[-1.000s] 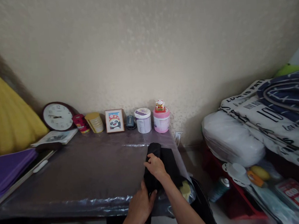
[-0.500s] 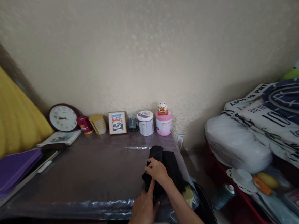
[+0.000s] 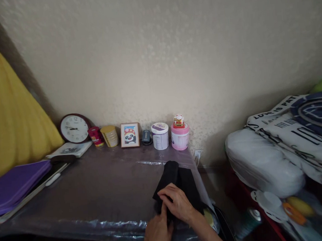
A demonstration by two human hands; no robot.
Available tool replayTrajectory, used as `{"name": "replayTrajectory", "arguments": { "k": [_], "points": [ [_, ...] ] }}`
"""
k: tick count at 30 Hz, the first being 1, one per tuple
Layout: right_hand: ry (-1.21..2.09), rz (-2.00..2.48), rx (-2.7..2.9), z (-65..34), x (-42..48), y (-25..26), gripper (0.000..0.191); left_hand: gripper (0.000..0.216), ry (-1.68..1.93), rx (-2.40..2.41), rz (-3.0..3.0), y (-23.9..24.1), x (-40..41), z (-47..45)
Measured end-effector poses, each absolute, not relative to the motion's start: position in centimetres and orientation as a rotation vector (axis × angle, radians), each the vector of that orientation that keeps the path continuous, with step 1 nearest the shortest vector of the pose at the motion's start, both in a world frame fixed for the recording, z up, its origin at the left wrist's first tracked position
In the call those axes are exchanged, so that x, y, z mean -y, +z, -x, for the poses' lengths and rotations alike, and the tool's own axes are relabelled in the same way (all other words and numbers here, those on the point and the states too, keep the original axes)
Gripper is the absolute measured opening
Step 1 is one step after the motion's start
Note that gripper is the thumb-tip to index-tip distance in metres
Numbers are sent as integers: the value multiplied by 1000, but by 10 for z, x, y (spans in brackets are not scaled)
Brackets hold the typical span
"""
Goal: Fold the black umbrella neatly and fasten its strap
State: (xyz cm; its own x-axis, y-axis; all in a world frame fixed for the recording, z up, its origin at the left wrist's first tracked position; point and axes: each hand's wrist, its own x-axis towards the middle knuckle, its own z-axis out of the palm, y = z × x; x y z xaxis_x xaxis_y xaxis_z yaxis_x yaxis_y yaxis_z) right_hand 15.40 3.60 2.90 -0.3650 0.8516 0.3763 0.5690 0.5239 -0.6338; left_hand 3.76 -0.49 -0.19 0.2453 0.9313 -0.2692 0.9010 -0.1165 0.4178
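A folded black cloth (image 3: 170, 173) lies at the right end of the table, its left part rolled into a thick lengthwise fold. My right hand (image 3: 179, 203) lies across the lower part of it, fingers bent together and closed on the fabric. Just below, my left hand (image 3: 157, 231) grips the near end, index finger stretched along the cloth up to the right fingertips and thumb on the other side. The fabric under both hands is mostly hidden.
Along the wall stand a clock (image 3: 75, 129), a red can (image 3: 96, 136), a panda picture (image 3: 130, 135), a white tub (image 3: 160, 137) and a pink tub (image 3: 180, 138). Purple folders (image 3: 19, 185) lie left on the plastic-covered table (image 3: 107, 190). Bedding (image 3: 263, 161) is piled right.
My right hand has slid down the black cloth toward me, and its fingers have drawn closer together. My left hand stays at the near end. The view has shifted slightly.
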Motion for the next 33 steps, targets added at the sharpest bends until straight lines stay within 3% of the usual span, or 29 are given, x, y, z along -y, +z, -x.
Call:
{"name": "replayTrajectory", "arguments": {
  "k": [9, 22, 29, 33],
  "points": [
    [271, 1117, 2209, -170, -75, 10, 23, 73, 113, -1674, -1996, 0, 4, -39],
    [88, 1488, 2066, -186, -161, -6, 27, 75, 123, -1691, -1893, -6, 1, -35],
    [11, 1710, 1650, -242, -136, -16, 33, 70, 126, -1693, -1900, -6, 3, -33],
    [164, 1805, 1510, -271, -94, -24, 35, 69, 166, -1685, -1905, -8, 3, -33]
  ]
}}
